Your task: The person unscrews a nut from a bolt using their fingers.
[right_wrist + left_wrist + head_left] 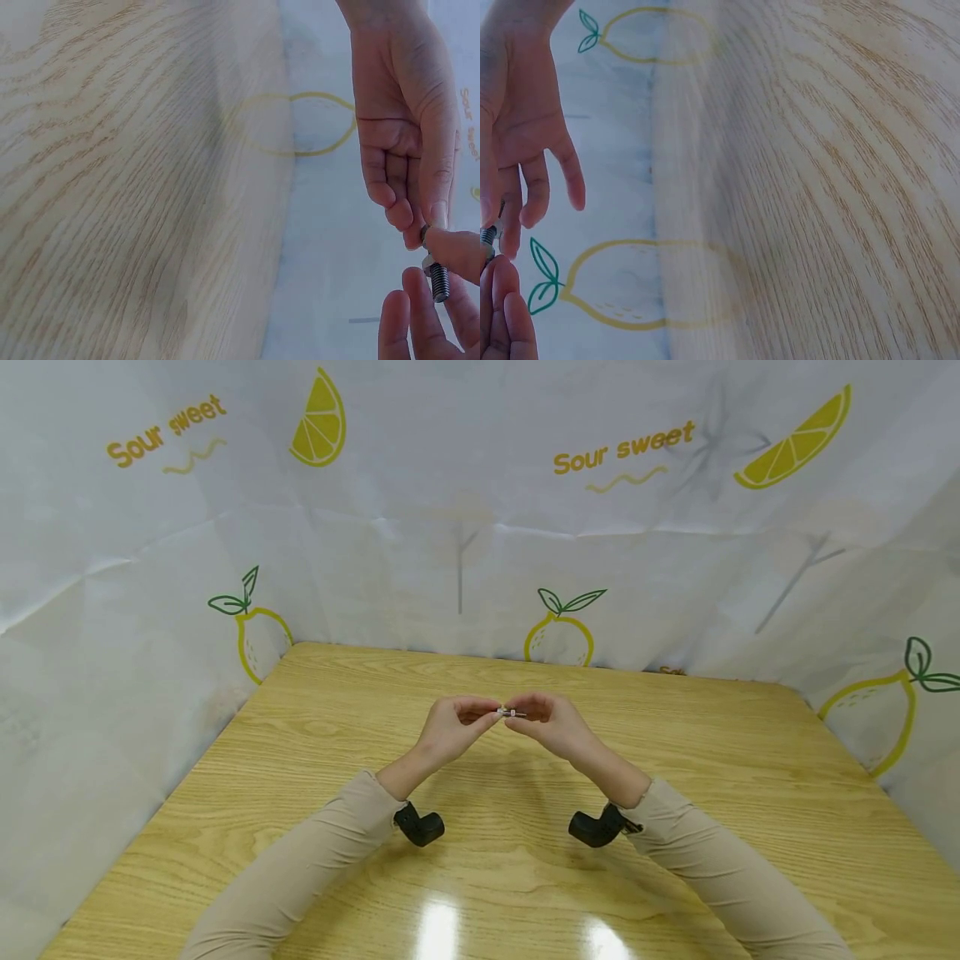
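Note:
A small metal bolt (440,285) with a threaded shank is held between both hands, over the middle of the table. A nut (428,263) sits around its shank. My left hand (446,727) pinches one end of the bolt between thumb and fingertips; that end is mostly covered. From the other side, my right hand (558,727) has its thumb and fingertips at the nut, with the threaded end pointing toward its palm. Both hands' fingertips nearly meet. In the left wrist view, the bolt shows only partly at the left edge.
The wood-grain table (480,877) spreads beneath both forearms. A white lemon-printed cloth (420,568) rises behind it and along both sides. Black wrist mounts (423,828) hang under the sleeves.

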{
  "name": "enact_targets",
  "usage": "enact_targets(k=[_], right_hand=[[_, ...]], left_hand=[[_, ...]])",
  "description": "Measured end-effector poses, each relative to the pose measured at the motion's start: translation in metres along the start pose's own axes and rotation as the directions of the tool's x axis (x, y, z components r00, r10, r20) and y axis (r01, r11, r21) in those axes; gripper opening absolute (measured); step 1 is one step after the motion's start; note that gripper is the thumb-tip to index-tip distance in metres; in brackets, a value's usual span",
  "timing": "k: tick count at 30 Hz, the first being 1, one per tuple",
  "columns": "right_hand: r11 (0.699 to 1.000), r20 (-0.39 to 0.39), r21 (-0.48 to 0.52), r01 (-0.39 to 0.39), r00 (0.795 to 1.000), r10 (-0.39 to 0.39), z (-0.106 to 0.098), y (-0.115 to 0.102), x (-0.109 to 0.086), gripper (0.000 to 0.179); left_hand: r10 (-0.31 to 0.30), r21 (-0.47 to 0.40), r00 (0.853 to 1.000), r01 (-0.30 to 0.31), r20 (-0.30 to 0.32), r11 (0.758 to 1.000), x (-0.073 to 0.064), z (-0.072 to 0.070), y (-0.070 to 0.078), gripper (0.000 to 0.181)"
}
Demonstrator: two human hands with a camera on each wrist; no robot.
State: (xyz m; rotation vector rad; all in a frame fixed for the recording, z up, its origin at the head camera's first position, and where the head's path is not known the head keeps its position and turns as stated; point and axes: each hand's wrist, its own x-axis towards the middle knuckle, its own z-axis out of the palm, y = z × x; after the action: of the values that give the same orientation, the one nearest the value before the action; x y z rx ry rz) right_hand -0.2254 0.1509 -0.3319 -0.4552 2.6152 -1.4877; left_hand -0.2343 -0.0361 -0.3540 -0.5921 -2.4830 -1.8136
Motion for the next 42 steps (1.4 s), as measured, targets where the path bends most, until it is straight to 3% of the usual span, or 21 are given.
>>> enact_targets(k=[9, 16, 23, 28, 42], right_hand=[[0.999, 0.041, 0.016, -0.050, 0.998, 0.049, -0.0003, -0.0018, 0.0002, 0.037], [0.999, 0.018, 0.031, -0.011, 1.000, 0.010, -0.0001, -0.0014, -0.0011, 0.033], [0.998, 0.046, 0.018, -0.061, 0.997, 0.060, -0.0007, -0.0032, -0.0001, 0.038], [0.999, 0.031, 0.022, -0.040, 0.999, 0.040, -0.0005, -0.0038, -0.0009, 0.030], [1.000, 0.027, 0.021, -0.013, 1.000, 0.012, -0.0010, -0.0036, -0.0012, 0.031]], left_hand=[[0.007, 0.017, 1.000, -0.007, -0.007, 1.000, -0.0010, -0.0003, 0.0017, 0.023], [0.016, 0.009, 1.000, -0.016, -0.002, 1.000, -0.0014, -0.0004, 0.0017, 0.023], [0.019, 0.016, 1.000, -0.019, 0.001, 1.000, -0.0011, -0.0007, 0.0012, 0.024], [0.020, 0.010, 1.000, -0.020, 0.002, 1.000, -0.0019, -0.0016, 0.0017, 0.024], [0.029, 0.009, 1.000, -0.029, 0.003, 1.000, -0.0015, -0.0017, 0.0008, 0.024]])
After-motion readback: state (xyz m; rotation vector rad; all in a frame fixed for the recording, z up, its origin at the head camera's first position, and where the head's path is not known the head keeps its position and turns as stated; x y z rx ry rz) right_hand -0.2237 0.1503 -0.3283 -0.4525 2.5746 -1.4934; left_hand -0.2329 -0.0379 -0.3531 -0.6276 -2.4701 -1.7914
